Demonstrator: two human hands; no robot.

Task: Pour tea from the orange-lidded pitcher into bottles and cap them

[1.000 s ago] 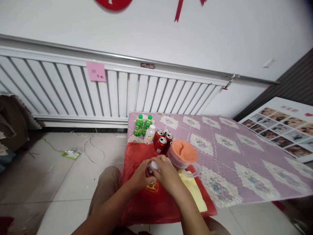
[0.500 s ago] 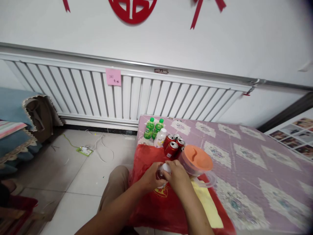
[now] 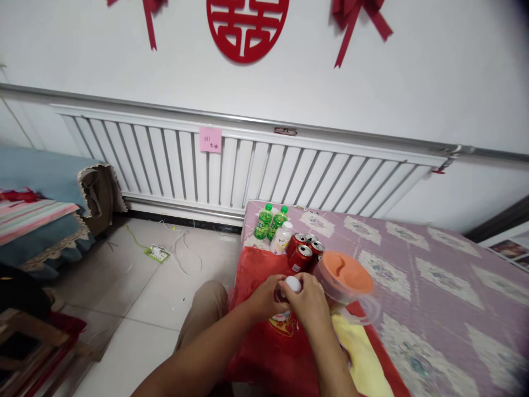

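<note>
Holding a white-capped bottle [image 3: 293, 284] between the left hand [image 3: 268, 298] and the right hand [image 3: 308, 296], close together and curled round it.

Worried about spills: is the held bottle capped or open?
Capped: a white cap sits atop the bottle, the right hand around it; how tight, I cannot tell.

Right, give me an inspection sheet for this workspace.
Surface: glossy red cloth, adjoining a purple-and-cream patterned cover.
Job's things: held white-capped bottle, largely hidden.
Clutter: two green plastic bottles, white plastic bottle, red metal cans, orange-lidded clear container, yellow cloth.
Hands: left hand around that bottle, right hand at its cap.
Cables: white cables on the floor by a green-edged power strip.
Surroundings: white slatted radiator, pink paper note, red cut-out wall emblem.
</note>
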